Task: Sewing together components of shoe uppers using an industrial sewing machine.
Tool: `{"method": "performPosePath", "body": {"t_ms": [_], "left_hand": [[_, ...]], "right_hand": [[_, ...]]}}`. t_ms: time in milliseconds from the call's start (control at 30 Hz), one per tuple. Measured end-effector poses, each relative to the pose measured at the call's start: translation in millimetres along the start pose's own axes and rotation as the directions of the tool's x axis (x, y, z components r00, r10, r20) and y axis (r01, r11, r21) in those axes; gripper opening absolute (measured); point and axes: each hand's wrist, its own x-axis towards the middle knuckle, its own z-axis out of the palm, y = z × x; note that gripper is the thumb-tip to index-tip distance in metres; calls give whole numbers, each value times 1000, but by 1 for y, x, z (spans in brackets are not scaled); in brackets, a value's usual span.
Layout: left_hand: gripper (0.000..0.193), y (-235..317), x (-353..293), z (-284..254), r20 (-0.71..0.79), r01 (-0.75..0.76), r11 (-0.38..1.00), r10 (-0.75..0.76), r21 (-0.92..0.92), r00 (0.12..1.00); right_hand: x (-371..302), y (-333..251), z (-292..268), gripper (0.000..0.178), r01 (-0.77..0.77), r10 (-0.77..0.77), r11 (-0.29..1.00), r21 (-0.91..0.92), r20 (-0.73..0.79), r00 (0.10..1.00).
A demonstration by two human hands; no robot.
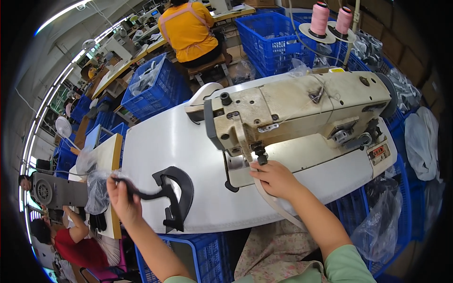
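Left hand (123, 200) pinches black strap (154, 195); right hand (276, 179) holds pale tape (272, 203) at machine (302, 108). I'd keep tape flat, strap well aside.

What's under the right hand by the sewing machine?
A pale strip emerges from under the right hand and curves across the white tabletop. Whatever its fingers cover is hidden.

Strip lights (60, 12) line the ceiling (61, 35) above long worktables (121, 67).
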Motion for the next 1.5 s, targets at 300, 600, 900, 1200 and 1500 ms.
{"method": "performPosePath", "body": {"t_ms": [300, 600, 900, 1200, 1500], "left_hand": [[21, -52, -71, 142, 347, 673, 532, -846, 515, 404], [14, -128, -79, 174, 323, -13, 552, -468, 834, 823], [15, -138, -66, 171, 428, -53, 642, -445, 765, 787], [13, -145, -58, 168, 554, -201, 649, -400, 733, 730], [11, -148, -59, 172, 554, -212, 647, -385, 733, 738]], "right_hand": [[0, 3, 9, 27, 76, -77, 997, -14, -49, 996], [-4, -3, -3, 25, 95, -95, 993, -67, 4, 996], [-3, -3, 1, 26, 58, -58, 998, -23, 0, 998], [-2, -3, 2, 26, 49, -49, 999, 16, -3, 999], [-2, -6, 1, 27, 16, -16, 999, 31, 24, 1000]]}}
